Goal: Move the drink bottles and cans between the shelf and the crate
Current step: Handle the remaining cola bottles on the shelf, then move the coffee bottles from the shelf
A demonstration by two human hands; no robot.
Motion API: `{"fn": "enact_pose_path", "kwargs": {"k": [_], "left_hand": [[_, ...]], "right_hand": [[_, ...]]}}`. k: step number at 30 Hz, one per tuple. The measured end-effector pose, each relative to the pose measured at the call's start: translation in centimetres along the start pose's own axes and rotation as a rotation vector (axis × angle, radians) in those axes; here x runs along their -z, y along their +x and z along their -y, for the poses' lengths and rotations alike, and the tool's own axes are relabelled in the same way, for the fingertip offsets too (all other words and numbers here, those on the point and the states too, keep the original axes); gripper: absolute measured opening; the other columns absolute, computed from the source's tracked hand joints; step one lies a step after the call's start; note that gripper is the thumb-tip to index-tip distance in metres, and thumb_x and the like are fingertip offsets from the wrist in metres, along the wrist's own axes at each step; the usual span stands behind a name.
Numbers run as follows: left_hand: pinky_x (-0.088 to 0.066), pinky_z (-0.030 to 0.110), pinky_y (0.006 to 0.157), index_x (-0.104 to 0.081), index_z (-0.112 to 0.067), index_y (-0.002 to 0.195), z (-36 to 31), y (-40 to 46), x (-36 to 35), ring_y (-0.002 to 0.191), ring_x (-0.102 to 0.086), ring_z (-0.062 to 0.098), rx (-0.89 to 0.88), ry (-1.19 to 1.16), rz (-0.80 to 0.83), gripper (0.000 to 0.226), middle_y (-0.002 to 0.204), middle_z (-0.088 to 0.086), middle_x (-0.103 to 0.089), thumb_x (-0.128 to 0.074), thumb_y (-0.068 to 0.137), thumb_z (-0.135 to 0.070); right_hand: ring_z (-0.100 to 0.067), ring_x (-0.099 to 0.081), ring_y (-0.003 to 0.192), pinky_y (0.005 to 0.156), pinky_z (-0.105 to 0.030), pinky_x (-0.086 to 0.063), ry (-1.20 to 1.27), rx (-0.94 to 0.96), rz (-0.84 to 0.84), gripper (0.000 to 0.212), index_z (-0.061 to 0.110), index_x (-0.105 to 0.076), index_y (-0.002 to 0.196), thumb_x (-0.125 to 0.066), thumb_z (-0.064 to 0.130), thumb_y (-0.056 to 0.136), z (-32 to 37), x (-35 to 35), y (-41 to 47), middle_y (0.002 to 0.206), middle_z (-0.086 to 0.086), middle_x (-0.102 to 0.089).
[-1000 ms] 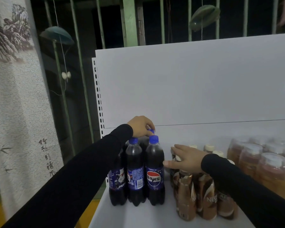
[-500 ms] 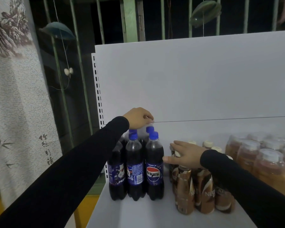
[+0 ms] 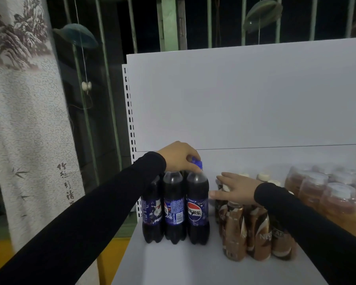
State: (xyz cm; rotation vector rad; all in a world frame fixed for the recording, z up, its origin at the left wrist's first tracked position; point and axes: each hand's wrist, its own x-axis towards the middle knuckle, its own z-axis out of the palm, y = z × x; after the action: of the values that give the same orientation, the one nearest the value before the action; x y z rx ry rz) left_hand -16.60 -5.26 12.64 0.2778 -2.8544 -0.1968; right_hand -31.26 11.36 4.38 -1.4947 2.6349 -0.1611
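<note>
Several dark Pepsi bottles (image 3: 197, 210) with blue caps stand in a tight group at the left end of the white shelf (image 3: 173, 264). My left hand (image 3: 178, 158) curls over the blue caps of the group, fingers round the cap of the front right bottle. To their right stand brown Nescafe coffee bottles (image 3: 234, 233) with cream caps. My right hand (image 3: 237, 189) rests flat on the tops of the coffee bottles, fingers straight, thumb pointing at the Pepsi bottles. No crate is in view.
Orange tea bottles (image 3: 337, 204) with white lids crowd the shelf's right end. A white back panel (image 3: 255, 99) rises behind everything. Left of the shelf are a slotted upright (image 3: 130, 112), a patterned curtain (image 3: 29, 120) and green window bars.
My left hand came down from just above the Pepsi caps and now grips them. My right hand stays on the coffee bottles. The view has shifted slightly.
</note>
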Motion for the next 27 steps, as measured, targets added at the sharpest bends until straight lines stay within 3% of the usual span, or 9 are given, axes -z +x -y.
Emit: {"fn": "enact_pose_path", "kwargs": {"k": [5, 11, 17, 24, 27], "left_hand": [[-0.041, 0.021, 0.085, -0.065, -0.019, 0.131, -0.2, -0.4, 0.1, 0.097, -0.057, 0.011, 0.013, 0.002, 0.03, 0.046, 0.103, -0.007, -0.06, -0.072, 0.09, -0.039], [-0.041, 0.02, 0.086, -0.064, -0.019, 0.133, -0.4, -0.8, -0.3, 0.098, -0.056, 0.011, 0.014, 0.026, -0.011, 0.048, 0.108, -0.005, -0.063, -0.07, 0.092, -0.041], [-0.039, 0.02, 0.087, -0.059, -0.022, 0.138, -0.4, -1.5, 0.1, 0.101, -0.056, 0.01, 0.042, -0.002, 0.001, 0.051, 0.114, -0.004, -0.064, -0.069, 0.092, -0.043], [-0.041, 0.024, 0.104, -0.058, -0.025, 0.138, -0.7, -4.4, -0.3, 0.119, -0.056, 0.009, 0.041, -0.207, -0.335, 0.042, 0.129, -0.004, -0.064, -0.061, 0.097, -0.035], [-0.036, 0.021, 0.107, -0.059, -0.023, 0.137, -1.4, -6.0, -1.5, 0.125, -0.052, 0.009, 0.008, -0.29, -0.466, 0.04, 0.133, -0.006, -0.061, -0.061, 0.098, -0.034]], "right_hand": [[-0.018, -0.012, 0.152, 0.121, -0.037, -0.013, 0.002, -0.007, -0.004, 0.116, 0.027, -0.014, 0.159, -0.026, 0.094, 0.065, -0.1, -0.1, -0.1, 0.167, 0.002, -0.007], [-0.018, -0.013, 0.152, 0.121, -0.038, -0.013, 0.016, 0.002, -0.011, 0.115, 0.028, -0.015, 0.158, -0.025, 0.093, 0.065, 0.1, 0.1, -0.2, 0.167, 0.002, -0.008], [-0.016, -0.023, 0.149, 0.119, -0.034, -0.017, 0.024, 0.048, -0.126, 0.1, 0.026, -0.025, 0.156, -0.022, 0.086, 0.076, 0.1, 0.0, -0.5, 0.164, 0.002, -0.023], [-0.012, -0.036, 0.141, 0.112, -0.03, -0.029, -0.024, 0.103, -0.466, 0.074, 0.028, -0.039, 0.15, -0.036, 0.072, 0.09, 0.8, 0.3, -2.4, 0.157, 0.005, -0.036], [-0.011, -0.035, 0.141, 0.112, -0.028, -0.029, -0.038, 0.111, -0.565, 0.075, 0.027, -0.039, 0.15, -0.036, 0.071, 0.09, 0.9, 0.6, -3.9, 0.157, 0.005, -0.036]]}}
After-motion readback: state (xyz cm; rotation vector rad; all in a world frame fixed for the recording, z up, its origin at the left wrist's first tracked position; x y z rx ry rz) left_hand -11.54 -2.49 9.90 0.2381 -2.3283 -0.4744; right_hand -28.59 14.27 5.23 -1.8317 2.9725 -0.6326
